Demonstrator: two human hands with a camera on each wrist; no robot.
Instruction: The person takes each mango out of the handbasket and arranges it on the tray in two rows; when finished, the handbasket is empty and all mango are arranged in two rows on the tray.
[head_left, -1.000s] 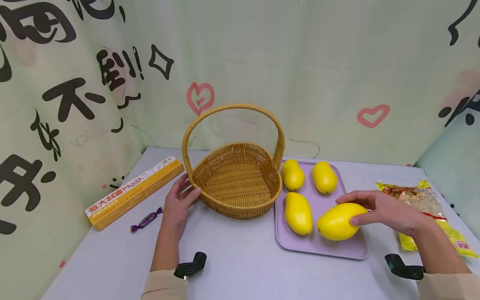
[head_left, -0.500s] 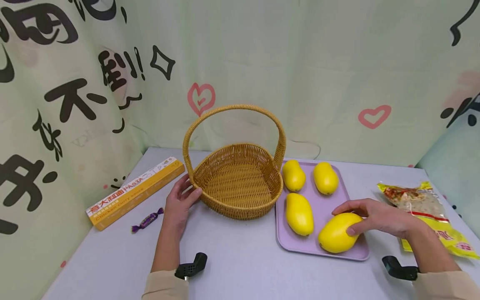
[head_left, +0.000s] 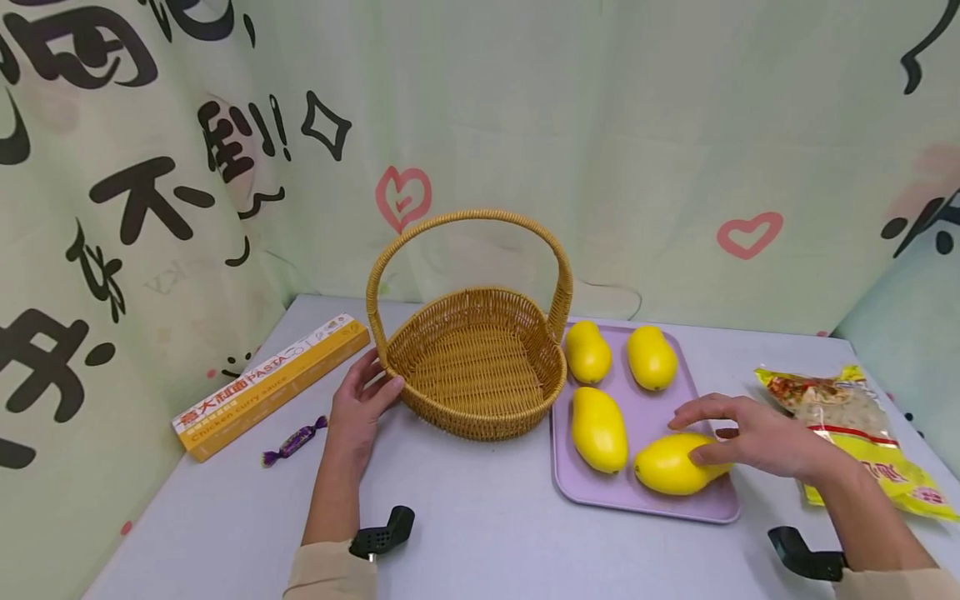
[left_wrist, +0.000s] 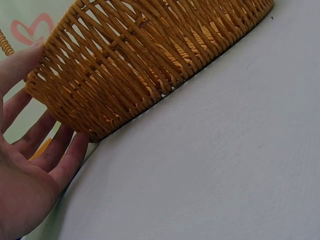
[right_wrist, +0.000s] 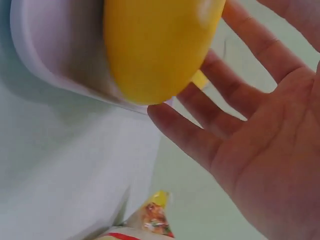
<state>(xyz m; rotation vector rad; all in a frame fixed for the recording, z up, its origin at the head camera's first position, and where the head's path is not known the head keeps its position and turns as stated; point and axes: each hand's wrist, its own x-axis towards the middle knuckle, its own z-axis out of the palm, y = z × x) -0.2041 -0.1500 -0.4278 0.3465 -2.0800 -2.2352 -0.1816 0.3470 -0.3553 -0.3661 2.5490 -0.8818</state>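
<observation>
In the head view my left hand (head_left: 360,410) holds the left end of a wicker basket (head_left: 480,427), its thumb at the rim beside the handle's base. The left wrist view shows its fingers against the woven side. Nothing lies inside the basket. My right hand (head_left: 772,437) hovers over a yellow mango (head_left: 667,468) lying sideways at the front right of a lilac tray (head_left: 637,504). Its thumb overlaps the mango while the other fingers stay extended and spread. In the right wrist view those fingers reach alongside the mango (right_wrist: 160,50); whether they touch it is unclear.
Several more mangoes (head_left: 598,429) rest on the tray, right of the basket. A yellow food packet (head_left: 862,442) lies beyond the tray's right side. On the left are a long pasta box (head_left: 270,383) and a purple wrapped candy (head_left: 295,442). A printed curtain (head_left: 637,150) hangs behind.
The front right mango has gone down onto the tray and turned flatter sideways. My right hand has loosened from it, fingers lifting off. The left hand and basket stay put.
</observation>
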